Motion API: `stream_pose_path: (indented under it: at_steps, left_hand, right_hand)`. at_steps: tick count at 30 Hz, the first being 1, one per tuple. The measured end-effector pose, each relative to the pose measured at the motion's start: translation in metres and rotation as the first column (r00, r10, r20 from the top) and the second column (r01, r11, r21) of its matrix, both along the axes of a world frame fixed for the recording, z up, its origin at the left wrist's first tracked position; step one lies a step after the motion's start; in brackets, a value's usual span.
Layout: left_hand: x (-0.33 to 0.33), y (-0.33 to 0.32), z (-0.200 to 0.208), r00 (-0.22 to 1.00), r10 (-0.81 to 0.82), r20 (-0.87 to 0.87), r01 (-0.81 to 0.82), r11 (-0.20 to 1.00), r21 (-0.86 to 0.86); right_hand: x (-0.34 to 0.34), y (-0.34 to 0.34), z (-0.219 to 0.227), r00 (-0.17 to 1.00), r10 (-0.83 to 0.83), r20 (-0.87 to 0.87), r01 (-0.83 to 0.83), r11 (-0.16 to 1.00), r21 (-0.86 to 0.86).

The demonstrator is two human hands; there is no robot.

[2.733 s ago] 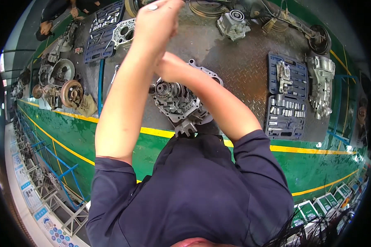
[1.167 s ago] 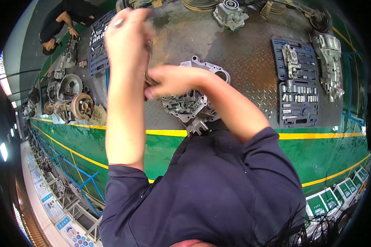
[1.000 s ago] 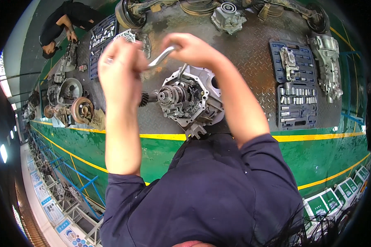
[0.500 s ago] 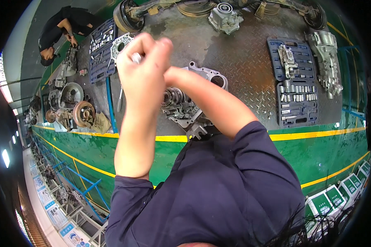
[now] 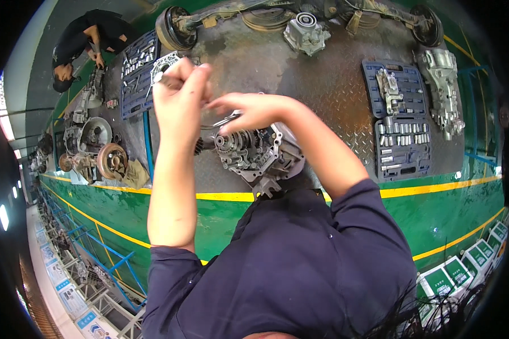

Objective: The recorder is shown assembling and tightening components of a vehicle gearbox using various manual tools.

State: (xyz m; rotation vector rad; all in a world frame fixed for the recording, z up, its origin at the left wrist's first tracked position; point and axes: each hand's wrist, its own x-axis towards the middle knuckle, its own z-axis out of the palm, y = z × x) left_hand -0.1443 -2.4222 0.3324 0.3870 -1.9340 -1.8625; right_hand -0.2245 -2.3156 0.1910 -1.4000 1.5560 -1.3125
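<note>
My left hand (image 5: 181, 93) is raised over the left part of the metal-topped table, its fingers curled around a shiny metal tool (image 5: 165, 79) whose kind I cannot make out. To its right, my right hand (image 5: 257, 110) has its fingers bent over a slim metal tool (image 5: 227, 120), perhaps pliers, above the bench. Just below my right hand sits an opened gearbox (image 5: 266, 152), with its gears and shafts (image 5: 234, 142) showing at the left side. Behind my left hand lies a flat pale metal cover plate (image 5: 163, 63), partly hidden.
Blue socket-set cases lie at left (image 5: 137, 85) and right (image 5: 404, 147), the right one with a small metal part on it. A long gearbox housing (image 5: 442, 93) stands at far right, another metal housing (image 5: 305, 34) at the back. A co-worker (image 5: 87, 42) bends over parts at left.
My hands, close together before, have come apart. The right one has moved back over the gearbox, with a slim metal tool now showing; the left has shifted slightly left and lower.
</note>
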Motion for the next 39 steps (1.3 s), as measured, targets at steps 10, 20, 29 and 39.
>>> stream_pose_path:
  at_steps: [10,20,29,39]
  left_hand:
    - [0.027,-0.042,0.057,0.975,0.177,-0.134,-0.130,0.944,0.304]
    - [0.166,-0.071,0.131,0.889,0.075,-0.451,0.059,0.959,0.276]
    - [0.366,-0.103,0.053,0.825,0.518,-0.226,-0.466,0.850,0.247]
    - [0.513,-0.027,-0.225,0.501,0.787,0.360,-0.663,0.616,-0.426]
  right_hand:
    - [0.021,0.050,-0.104,0.767,-0.297,-0.569,0.406,0.911,0.072]
    - [0.012,0.020,-0.081,0.662,0.156,-0.733,0.258,0.871,0.418]
    - [0.017,0.016,-0.080,0.557,0.230,-0.798,0.254,0.868,0.427]
    - [0.020,0.013,-0.078,0.627,0.182,-0.757,0.232,0.885,0.404]
